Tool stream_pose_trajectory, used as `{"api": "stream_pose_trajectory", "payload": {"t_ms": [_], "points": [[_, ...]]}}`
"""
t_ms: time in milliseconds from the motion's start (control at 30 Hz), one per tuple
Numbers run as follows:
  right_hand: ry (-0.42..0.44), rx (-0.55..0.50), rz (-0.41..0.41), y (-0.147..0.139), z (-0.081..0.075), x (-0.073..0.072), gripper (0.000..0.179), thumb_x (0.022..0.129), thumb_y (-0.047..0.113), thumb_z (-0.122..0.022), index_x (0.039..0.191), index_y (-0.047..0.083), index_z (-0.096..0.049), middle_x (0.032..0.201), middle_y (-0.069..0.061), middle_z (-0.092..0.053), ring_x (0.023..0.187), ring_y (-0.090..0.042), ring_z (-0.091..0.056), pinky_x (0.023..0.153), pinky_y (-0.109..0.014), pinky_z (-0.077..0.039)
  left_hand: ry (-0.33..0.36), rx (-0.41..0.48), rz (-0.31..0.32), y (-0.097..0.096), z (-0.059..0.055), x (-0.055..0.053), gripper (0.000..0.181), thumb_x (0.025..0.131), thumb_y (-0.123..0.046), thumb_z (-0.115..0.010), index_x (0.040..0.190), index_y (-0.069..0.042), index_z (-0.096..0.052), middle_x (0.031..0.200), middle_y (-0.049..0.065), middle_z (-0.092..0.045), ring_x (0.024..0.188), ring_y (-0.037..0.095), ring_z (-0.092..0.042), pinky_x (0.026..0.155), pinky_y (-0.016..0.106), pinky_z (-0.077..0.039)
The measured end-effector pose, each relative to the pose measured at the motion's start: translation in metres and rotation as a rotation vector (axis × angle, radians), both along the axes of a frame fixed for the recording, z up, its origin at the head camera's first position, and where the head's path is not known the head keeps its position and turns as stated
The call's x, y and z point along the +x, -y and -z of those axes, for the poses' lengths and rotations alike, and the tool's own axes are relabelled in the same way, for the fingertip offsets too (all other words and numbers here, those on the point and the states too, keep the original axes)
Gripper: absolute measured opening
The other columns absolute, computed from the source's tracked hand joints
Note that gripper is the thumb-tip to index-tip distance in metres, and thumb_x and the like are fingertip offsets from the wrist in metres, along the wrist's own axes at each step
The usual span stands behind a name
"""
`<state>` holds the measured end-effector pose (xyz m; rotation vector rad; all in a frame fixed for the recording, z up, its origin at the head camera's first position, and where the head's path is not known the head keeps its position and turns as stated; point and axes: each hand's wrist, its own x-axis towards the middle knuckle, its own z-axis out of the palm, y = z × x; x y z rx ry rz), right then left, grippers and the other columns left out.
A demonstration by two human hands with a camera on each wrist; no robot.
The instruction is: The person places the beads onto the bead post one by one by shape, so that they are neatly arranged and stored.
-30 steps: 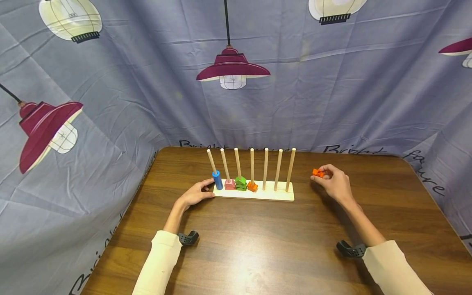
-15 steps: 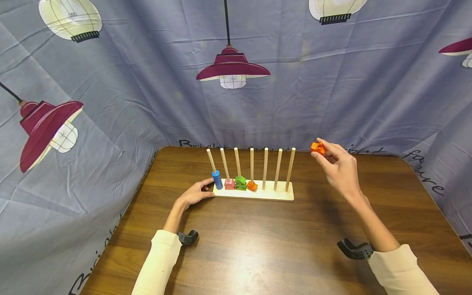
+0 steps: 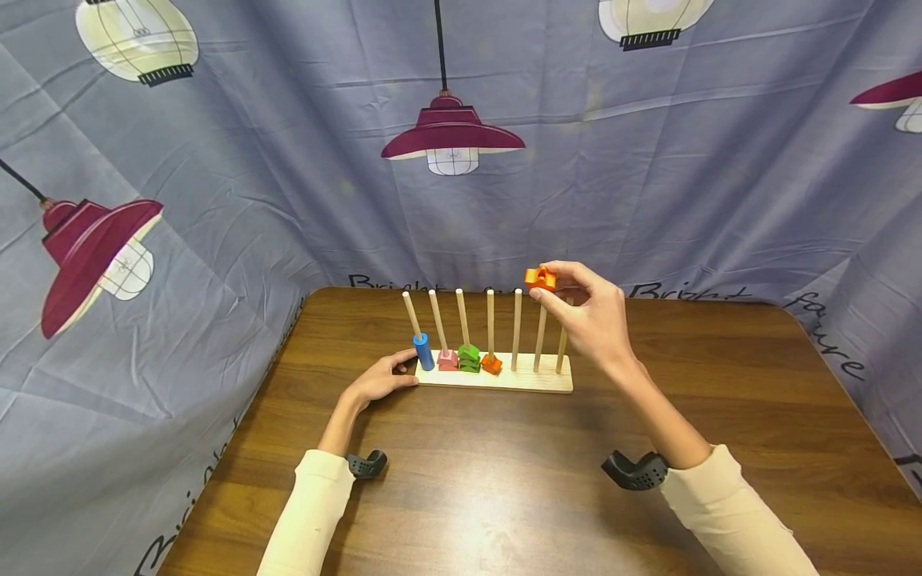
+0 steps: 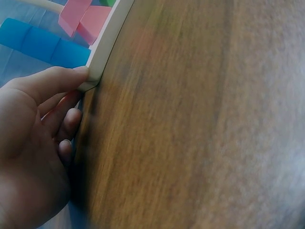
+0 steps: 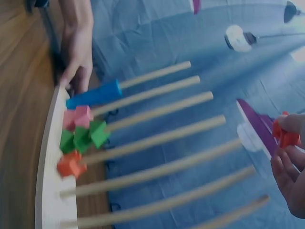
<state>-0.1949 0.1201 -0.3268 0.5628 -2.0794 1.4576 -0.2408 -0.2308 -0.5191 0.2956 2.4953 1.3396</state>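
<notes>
A pale wooden peg board point(image 3: 533, 382) with several upright pegs stands on the table. My left hand point(image 3: 379, 380) grips its left end, thumb on the front edge in the left wrist view. On the pegs from the left sit blue cylinders point(image 3: 423, 353), pink blocks point(image 3: 447, 361), green blocks point(image 3: 470, 359) and one orange block point(image 3: 492, 365). Above the right-hand pegs, my right hand point(image 3: 594, 316) pinches another orange block point(image 3: 540, 278) between thumb and fingers. In the right wrist view this held block point(image 5: 286, 136) is apart from the peg tips and partly covered by fingers.
The brown wooden table point(image 3: 461, 472) extends around the board. A grey-blue curtain point(image 3: 310, 160) printed with lamps hangs behind it. Each wrist carries a black camera mount, the left one point(image 3: 367, 464) low over the table and the right one point(image 3: 635, 470) higher.
My right hand lifted the orange block from low over the table at the right, then carried it left to above the pegs. The left hand and the board stayed put.
</notes>
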Motion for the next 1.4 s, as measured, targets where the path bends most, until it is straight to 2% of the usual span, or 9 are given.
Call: {"api": "stream_pose_trajectory", "payload": {"t_ms": [167,300,600,733,833,1000,1067,1200,1400], "points": [[0.016,-0.029,-0.085,0.020,0.017,-0.020,0.030,0.079,-0.007,-0.081,0.107,-0.007,-0.071,0.099,-0.017,-0.072,0.087,-0.019,-0.067,0.079,-0.037,-0.055,0.014,0.011,-0.003,0.000,0.000,0.000,0.065,0.093,-0.017,-0.070,0.151,-0.006,-0.044,0.139,0.017,-0.049,0.113,0.029,-0.044,0.094,0.041,-0.036],[0.057,-0.048,-0.119,0.033,0.029,-0.032,0.030,0.080,0.000,-0.082,0.108,-0.003,-0.072,0.102,-0.014,-0.072,0.091,-0.025,-0.069,0.083,-0.040,-0.054,0.013,0.011,-0.005,0.001,0.000,0.000,0.065,0.093,-0.017,-0.070,0.151,-0.006,-0.044,0.139,0.017,-0.048,0.113,0.029,-0.045,0.094,0.041,-0.036],[0.128,-0.022,-0.051,0.047,0.039,-0.036,0.028,0.084,0.007,-0.081,0.110,0.003,-0.072,0.108,-0.011,-0.072,0.103,-0.027,-0.067,0.087,-0.040,-0.049,0.007,0.002,-0.006,0.000,0.000,0.000,0.065,0.092,-0.017,-0.070,0.151,-0.006,-0.044,0.137,0.016,-0.049,0.112,0.028,-0.045,0.094,0.041,-0.036],[0.153,-0.017,-0.051,0.050,0.046,-0.039,0.028,0.084,0.007,-0.080,0.111,0.002,-0.071,0.103,-0.011,-0.072,0.091,-0.021,-0.063,0.076,-0.031,-0.042,0.012,0.005,-0.008,0.000,0.000,0.000,0.065,0.092,-0.016,-0.070,0.151,-0.008,-0.044,0.139,0.015,-0.049,0.113,0.028,-0.045,0.094,0.040,-0.036],[0.163,-0.018,-0.038,0.052,0.052,-0.041,0.029,0.084,0.007,-0.080,0.110,0.002,-0.070,0.098,-0.011,-0.070,0.078,-0.019,-0.053,0.067,-0.030,-0.036,0.011,0.005,-0.008,0.000,0.001,0.000,0.065,0.092,-0.016,-0.070,0.151,-0.008,-0.044,0.140,0.016,-0.049,0.113,0.028,-0.045,0.095,0.040,-0.036],[0.199,-0.018,0.000,0.054,0.061,-0.040,0.032,0.083,0.009,-0.081,0.112,0.004,-0.069,0.097,-0.009,-0.068,0.068,-0.020,-0.042,0.065,-0.031,-0.034,0.000,0.003,-0.004,0.001,0.001,-0.001,0.065,0.092,-0.017,-0.070,0.151,-0.005,-0.044,0.138,0.017,-0.049,0.113,0.029,-0.045,0.094,0.040,-0.036],[0.228,-0.022,0.014,0.055,0.066,-0.039,0.034,0.084,0.011,-0.081,0.113,0.006,-0.067,0.100,-0.010,-0.069,0.073,-0.020,-0.051,0.068,-0.032,-0.038,-0.005,0.000,-0.001,0.001,0.001,-0.001,0.065,0.092,-0.017,-0.070,0.150,-0.004,-0.044,0.138,0.018,-0.049,0.113,0.030,-0.045,0.094,0.040,-0.036],[0.278,-0.037,0.033,0.056,0.076,-0.038,0.037,0.084,0.013,-0.082,0.116,0.006,-0.063,0.107,-0.013,-0.069,0.095,-0.026,-0.063,0.078,-0.038,-0.044,-0.006,0.001,-0.002,0.001,0.002,-0.002,0.064,0.092,-0.017,-0.070,0.150,-0.004,-0.045,0.137,0.017,-0.050,0.112,0.029,-0.045,0.093,0.039,-0.036],[0.351,-0.016,0.044,0.056,0.102,-0.036,0.034,0.084,0.015,-0.081,0.113,0.006,-0.065,0.107,-0.016,-0.067,0.104,-0.034,-0.062,0.085,-0.046,-0.045,0.007,0.008,-0.005,0.000,0.002,-0.001,0.065,0.092,-0.017,-0.070,0.151,-0.007,-0.045,0.136,0.015,-0.050,0.112,0.028,-0.045,0.095,0.041,-0.035]]}}
